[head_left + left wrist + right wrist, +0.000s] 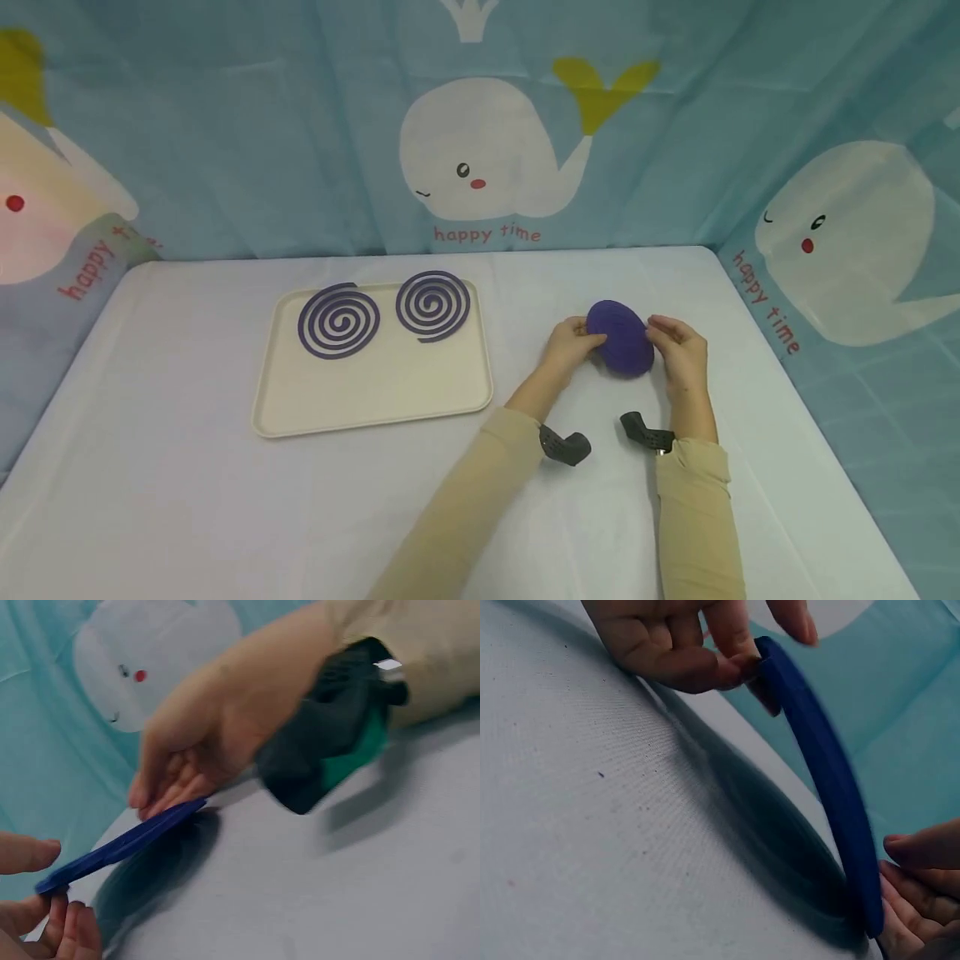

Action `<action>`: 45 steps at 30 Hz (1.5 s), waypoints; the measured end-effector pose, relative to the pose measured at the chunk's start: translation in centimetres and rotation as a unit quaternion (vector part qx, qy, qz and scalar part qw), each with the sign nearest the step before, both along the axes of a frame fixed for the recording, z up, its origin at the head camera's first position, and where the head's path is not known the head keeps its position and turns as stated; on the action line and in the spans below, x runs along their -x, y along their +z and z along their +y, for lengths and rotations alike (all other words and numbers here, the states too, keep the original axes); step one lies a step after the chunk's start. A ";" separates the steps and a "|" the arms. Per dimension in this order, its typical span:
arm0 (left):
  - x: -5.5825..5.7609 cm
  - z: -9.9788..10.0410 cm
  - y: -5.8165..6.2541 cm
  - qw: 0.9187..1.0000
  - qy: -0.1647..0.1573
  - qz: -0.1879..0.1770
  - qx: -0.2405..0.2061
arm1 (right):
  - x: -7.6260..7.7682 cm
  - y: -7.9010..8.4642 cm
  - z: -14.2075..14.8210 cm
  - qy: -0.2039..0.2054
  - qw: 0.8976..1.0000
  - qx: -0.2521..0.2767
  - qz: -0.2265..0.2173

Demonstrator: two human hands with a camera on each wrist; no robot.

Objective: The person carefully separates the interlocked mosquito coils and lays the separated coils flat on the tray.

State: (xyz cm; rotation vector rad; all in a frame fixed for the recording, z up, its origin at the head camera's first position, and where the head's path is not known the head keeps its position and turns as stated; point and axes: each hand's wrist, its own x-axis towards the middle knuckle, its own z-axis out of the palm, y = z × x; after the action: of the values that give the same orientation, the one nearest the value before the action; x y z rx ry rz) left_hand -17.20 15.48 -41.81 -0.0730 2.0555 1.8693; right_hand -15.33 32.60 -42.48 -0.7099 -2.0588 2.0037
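Observation:
A round purple mosquito coil (621, 340), a flat disc with faint spiral lines, is held tilted above the white table. My left hand (570, 346) grips its left edge, thumb over the face and fingers underneath. At the opposite edge, my right hand (681, 354) holds the rim with bent fingertips. Edge-on in the left wrist view, the coil (124, 844) casts a shadow on the cloth below. The right wrist view shows the same thin coil (825, 780) between the two hands. Two separate spiral coils (339, 322) lie on the cream tray (375, 408), both along its far side.
White cloth covers the table (187, 500), and the tray stands left of my hands. A light blue curtain (337, 125) printed with whales hangs behind and at the sides. Dark wrist-camera mounts (564, 447) stick out from both sleeves.

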 end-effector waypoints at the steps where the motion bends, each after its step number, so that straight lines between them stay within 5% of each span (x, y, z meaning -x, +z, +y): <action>1: -0.2 0.4 0.0 0.999 -0.003 0.018 0.036 | -0.1 -0.1 0.1 0.006 1.000 -0.001 0.004; 5: -1.1 1.9 -0.3 0.994 -0.002 0.042 0.103 | -0.5 -0.2 0.6 0.011 1.000 0.013 0.024; 9: -1.2 2.7 -0.6 0.999 0.024 0.014 0.017 | -0.6 -0.2 1.0 0.015 1.000 -0.015 0.014; 14: -1.6 2.0 -0.3 0.995 0.040 0.011 -0.088 | -1.0 -0.1 1.0 0.034 0.999 -0.037 0.000; 19: -2.4 -0.7 0.2 0.987 0.046 -0.013 -0.155 | -1.4 0.4 -1.0 0.095 0.994 0.045 0.027; 24: -2.5 -3.6 1.0 0.970 0.058 -0.018 -0.235 | -0.9 1.4 -4.3 0.133 0.977 0.139 0.095; 29: -2.8 -4.7 0.6 0.948 0.071 -0.030 -0.310 | -1.0 2.1 -6.6 0.126 0.971 0.168 0.115; 34: -3.6 -6.1 -0.3 0.947 0.088 -0.011 -0.309 | -1.7 1.9 -9.2 0.092 0.975 0.183 0.086; 38: -3.9 -8.1 -0.4 0.954 0.103 -0.002 -0.280 | -2.0 2.0 -11.6 0.101 0.975 0.185 0.070; 45: -2.9 -10.8 0.8 0.966 0.139 0.064 -0.209 | -1.1 3.1 -14.8 0.165 0.976 0.062 0.127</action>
State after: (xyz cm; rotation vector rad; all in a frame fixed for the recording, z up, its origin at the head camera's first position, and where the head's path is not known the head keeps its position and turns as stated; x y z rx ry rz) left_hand -14.26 4.63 -40.99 -0.1403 1.7516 2.5052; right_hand -14.26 17.80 -39.41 -0.1190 -2.0152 2.2722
